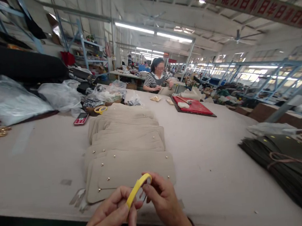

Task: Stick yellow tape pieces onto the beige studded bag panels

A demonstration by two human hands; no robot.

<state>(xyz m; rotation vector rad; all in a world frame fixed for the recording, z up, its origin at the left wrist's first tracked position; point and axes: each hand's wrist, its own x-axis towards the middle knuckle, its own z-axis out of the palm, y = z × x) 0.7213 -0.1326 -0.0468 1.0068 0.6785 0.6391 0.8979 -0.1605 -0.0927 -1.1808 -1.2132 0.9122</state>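
Between my two hands is a narrow roll of yellow tape [134,192], tilted, above the table's front edge. My left hand [111,212] pinches its lower left side between thumb and fingers. The upper right side is gripped by my right hand [161,199], thumb at the inner ring and fingers over the rim. Just beyond my hands lies a long row of overlapping beige panels [134,164] with rounded corners and small metal studs. My hands cover part of the nearest panel's front edge.
A red mobile phone [81,119] and yellow-handled scissors [101,110] lie left of the panels. Farther back is a red board [193,105] with tools. Dark tied panels [283,165] are stacked at right. Plastic bags [60,95] sit at left. Another person [157,76] works across the table.
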